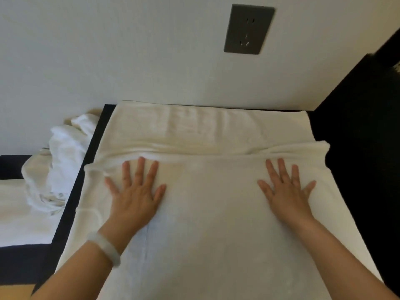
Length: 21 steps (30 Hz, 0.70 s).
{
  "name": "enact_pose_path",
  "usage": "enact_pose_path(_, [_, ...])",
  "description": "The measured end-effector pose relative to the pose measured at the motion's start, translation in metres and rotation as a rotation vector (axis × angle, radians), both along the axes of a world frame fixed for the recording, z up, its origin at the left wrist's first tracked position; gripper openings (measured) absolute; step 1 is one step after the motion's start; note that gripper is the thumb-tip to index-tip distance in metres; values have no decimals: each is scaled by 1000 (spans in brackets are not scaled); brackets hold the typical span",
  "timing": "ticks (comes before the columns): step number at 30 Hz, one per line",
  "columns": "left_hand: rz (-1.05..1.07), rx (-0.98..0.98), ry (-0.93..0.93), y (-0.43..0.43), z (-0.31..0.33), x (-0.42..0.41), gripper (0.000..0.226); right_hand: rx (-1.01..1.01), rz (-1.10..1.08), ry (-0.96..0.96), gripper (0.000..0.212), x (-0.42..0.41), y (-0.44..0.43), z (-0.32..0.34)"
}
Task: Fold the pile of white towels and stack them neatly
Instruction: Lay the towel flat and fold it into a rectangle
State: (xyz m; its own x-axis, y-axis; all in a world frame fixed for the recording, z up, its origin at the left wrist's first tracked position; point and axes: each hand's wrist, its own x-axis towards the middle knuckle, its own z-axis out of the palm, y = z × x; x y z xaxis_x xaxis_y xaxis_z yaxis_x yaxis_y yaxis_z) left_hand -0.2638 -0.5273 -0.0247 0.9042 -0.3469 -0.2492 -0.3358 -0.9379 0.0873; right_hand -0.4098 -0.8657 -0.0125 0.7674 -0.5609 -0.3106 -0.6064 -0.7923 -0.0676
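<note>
The left hand (135,191) and right hand (285,191), flat with fingers spread and gripping nothing, are pressing the towel (205,224) fold smooth across the desk (90,148).

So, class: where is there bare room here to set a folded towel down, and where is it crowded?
Free: the flat stretch of spread towel between the left hand and right hand, and the far strip between its ridge and the wall. Crowded: the left side, where the crumpled pile lies.
</note>
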Motion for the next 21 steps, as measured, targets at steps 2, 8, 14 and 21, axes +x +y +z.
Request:
enact_pose_path(2, [-4, -19, 15, -18, 3, 33, 68, -7, -7, 2, 65, 36, -15, -3])
enact_pose_path(8, [-19, -36, 27, -56, 12, 95, 64, 8, -72, 20, 67, 108, -29, 10])
enact_pose_path(14, [-344, -209, -155, -92, -8, -27, 58, -56, 373, -321, 60, 69, 109, -16])
enact_pose_path(21, [-105, -132, -115, -50, -11, -3, 73, -92, -2, -184, 77, 22, -4, -17])
